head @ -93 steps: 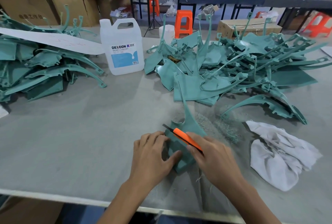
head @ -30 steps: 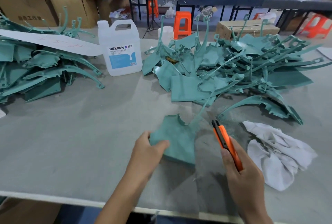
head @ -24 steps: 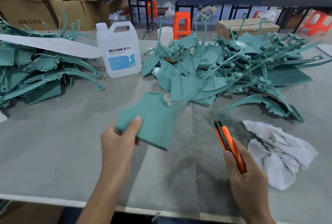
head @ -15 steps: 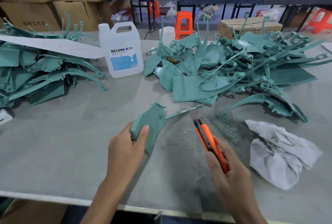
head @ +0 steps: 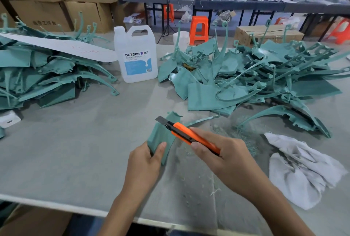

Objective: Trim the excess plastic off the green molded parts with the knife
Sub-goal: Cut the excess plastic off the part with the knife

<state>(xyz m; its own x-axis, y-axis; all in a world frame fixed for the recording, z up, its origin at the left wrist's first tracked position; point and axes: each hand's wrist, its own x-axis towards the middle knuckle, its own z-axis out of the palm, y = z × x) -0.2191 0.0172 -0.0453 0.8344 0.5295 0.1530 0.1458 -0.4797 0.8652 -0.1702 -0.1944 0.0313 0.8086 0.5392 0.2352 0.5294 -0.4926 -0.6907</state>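
Across the green part (head: 157,139), knife (head: 189,135) seemingly touching.

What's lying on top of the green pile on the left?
A long white strip lies across the left pile of green parts, its tip ending by the white jug. The parts directly under it are hidden.

The left hand (head: 145,162) pinches a green molded part (head: 161,137) tilted up over the grey worktop (head: 75,150). The right hand (head: 225,156) grips an orange knife (head: 187,133), its blade apparently at the part's upper edge. A white rag (head: 299,169) lies to the right.
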